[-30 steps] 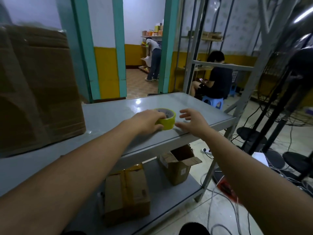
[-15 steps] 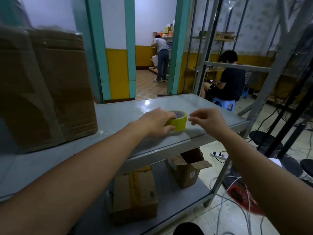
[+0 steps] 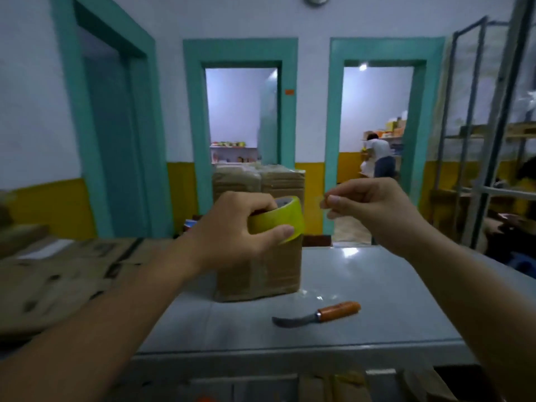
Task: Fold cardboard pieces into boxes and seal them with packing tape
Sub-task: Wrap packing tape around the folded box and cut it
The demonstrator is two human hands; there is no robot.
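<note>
This looks like a packing storeroom: flat cardboard [image 3: 58,274] piled left of my left hand [image 3: 232,230], stock shelves [image 3: 390,130] through the doorway [image 3: 335,140] beyond my right hand [image 3: 374,204].

knife [image 3: 319,314] on table [image 3: 391,300], before wrapped bundle [image 3: 258,274], flat cardboard [image 3: 58,274] left

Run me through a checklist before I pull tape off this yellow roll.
1. Tape roll gripped in the left hand: ok.
2. Tape end held by the right hand: cannot tell. The hand is pinched, but any strip is too faint to see.
3. Knife lying on the table, apart from both hands: ok.
4. Formed box ready to seal: cannot tell. A cardboard block stands behind the roll, and flat cardboard lies at the left.
</note>
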